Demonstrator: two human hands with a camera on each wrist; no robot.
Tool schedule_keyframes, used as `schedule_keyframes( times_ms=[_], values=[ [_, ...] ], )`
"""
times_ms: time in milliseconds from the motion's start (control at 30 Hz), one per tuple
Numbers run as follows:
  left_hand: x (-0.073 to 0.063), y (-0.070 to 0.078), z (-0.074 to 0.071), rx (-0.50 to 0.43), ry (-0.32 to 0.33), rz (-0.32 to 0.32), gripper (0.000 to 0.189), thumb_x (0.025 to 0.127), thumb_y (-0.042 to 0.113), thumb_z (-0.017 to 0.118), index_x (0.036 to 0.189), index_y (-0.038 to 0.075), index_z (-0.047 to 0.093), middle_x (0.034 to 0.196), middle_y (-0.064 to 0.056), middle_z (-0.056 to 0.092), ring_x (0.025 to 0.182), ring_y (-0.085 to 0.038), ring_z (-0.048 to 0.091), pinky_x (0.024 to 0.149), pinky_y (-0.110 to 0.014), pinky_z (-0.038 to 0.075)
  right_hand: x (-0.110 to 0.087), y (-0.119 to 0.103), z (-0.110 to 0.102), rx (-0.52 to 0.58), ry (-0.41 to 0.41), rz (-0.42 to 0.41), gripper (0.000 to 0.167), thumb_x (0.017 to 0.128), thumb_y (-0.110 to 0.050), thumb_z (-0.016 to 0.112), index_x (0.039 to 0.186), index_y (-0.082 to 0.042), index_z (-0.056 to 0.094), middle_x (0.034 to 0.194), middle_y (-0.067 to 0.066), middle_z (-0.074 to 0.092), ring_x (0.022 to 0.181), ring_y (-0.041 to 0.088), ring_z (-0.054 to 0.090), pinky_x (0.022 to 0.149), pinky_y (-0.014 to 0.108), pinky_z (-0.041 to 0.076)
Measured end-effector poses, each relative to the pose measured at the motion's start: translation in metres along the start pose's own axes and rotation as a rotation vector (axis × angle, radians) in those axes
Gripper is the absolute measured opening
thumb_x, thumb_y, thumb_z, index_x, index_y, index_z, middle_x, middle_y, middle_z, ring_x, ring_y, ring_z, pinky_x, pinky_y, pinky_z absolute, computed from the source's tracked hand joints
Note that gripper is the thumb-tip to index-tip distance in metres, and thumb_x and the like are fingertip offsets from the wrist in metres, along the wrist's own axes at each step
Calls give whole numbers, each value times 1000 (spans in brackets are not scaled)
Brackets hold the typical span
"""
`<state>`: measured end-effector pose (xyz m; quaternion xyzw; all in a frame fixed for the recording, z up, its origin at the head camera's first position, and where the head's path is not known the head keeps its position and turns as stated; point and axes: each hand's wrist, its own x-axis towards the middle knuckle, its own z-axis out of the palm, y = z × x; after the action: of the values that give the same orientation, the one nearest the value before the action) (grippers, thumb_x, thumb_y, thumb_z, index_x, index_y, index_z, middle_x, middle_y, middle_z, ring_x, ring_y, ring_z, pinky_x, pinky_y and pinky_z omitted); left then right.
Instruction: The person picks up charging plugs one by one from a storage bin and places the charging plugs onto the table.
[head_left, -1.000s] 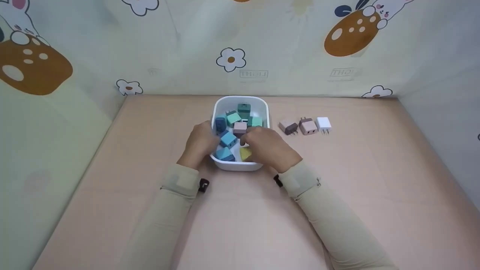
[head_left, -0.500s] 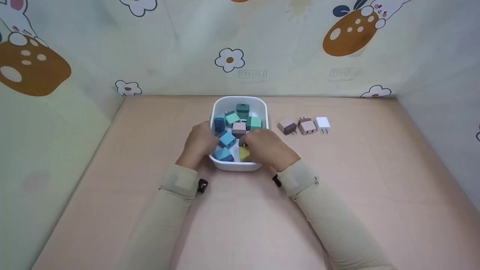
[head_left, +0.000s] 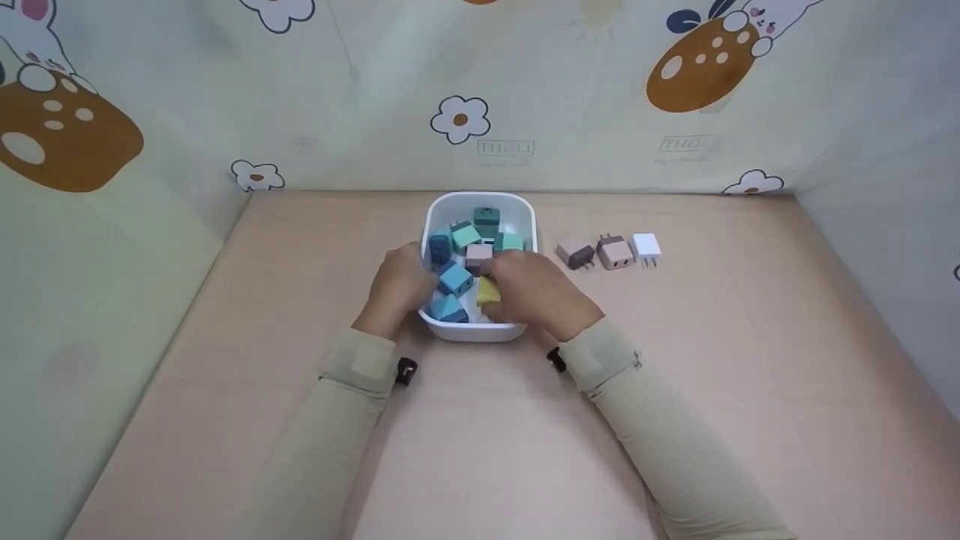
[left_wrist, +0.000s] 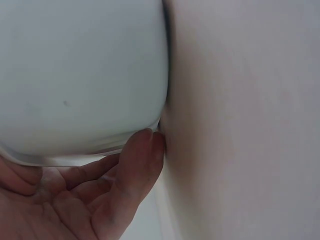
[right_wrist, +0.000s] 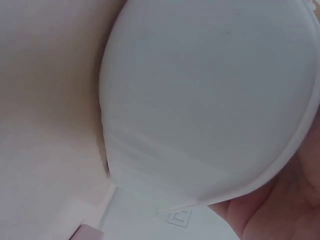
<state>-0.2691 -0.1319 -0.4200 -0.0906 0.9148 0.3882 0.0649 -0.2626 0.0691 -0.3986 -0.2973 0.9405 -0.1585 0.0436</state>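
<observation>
Inside the white bin, the yellow charger block has shifted away from the near wall; the right hand appears to pinch it, probably adjusting its place, while the left hand grips the bin's left side.

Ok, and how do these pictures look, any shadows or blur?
Head view: soft shadows on the table along the inner edges of both sleeves; left wrist view: dim, with shadow beside the white bin; right wrist view: hazy, low contrast, the bin soft and greyish.
</observation>
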Motion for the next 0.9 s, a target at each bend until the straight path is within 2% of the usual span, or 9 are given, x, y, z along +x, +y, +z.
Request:
schedule_keyframes(
  times_ms=[100, 167, 367, 500, 733, 900],
  values=[
    [0, 2, 0, -2, -7, -10, 54, 101, 1, 59, 154, 3, 50, 139, -19, 63, 110, -33, 66, 94, -45, 62, -2, -1, -5, 42, 21, 17, 49, 86, -14, 87, 133, -9, 74, 124, 5, 74, 96, 21, 63, 87, 33, 57],
    [0, 2, -1, 1, -11, -13, 54, 101, 1, 59, 154, 3, 51, 139, -18, 63, 110, -33, 66, 93, -44, 62, -4, -2, -9, 55, 41, 18, 49, 86, -13, 87, 133, -9, 74, 128, 5, 73, 100, 21, 63, 92, 34, 58],
    [1, 2, -1, 7, -12, -23, 52, 101, 1, 59, 152, 2, 52, 136, -19, 64, 107, -33, 66, 89, -43, 63, -7, -5, -22, 51, 98, -6, 41, 89, -18, 86, 128, -8, 76, 118, 5, 73, 95, 20, 63, 85, 34, 58],
    [1, 2, -1, 10, -5, -19, 51, 101, 1, 60, 151, 2, 53, 133, -19, 64, 106, -33, 66, 90, -44, 63, -10, -2, -34, 65, 113, 4, 42, 88, -17, 87, 128, -7, 76, 116, 6, 73, 95, 21, 63, 87, 33, 59],
    [0, 2, 0, 7, -3, -12, 49, 101, 2, 60, 150, 1, 53, 133, -19, 64, 107, -33, 66, 92, -44, 62, -18, 13, -57, 127, 158, 80, 43, 87, -16, 87, 127, -5, 76, 117, 7, 71, 99, 24, 63, 88, 35, 59],
    [1, 0, 0, -7, -7, -8, 51, 102, 3, 60, 152, 1, 51, 136, -18, 63, 109, -34, 65, 94, -45, 62, -24, 27, -72, 173, 201, 116, 37, 88, -13, 83, 123, -4, 76, 111, 7, 72, 97, 25, 63, 87, 37, 57]
  ],
)
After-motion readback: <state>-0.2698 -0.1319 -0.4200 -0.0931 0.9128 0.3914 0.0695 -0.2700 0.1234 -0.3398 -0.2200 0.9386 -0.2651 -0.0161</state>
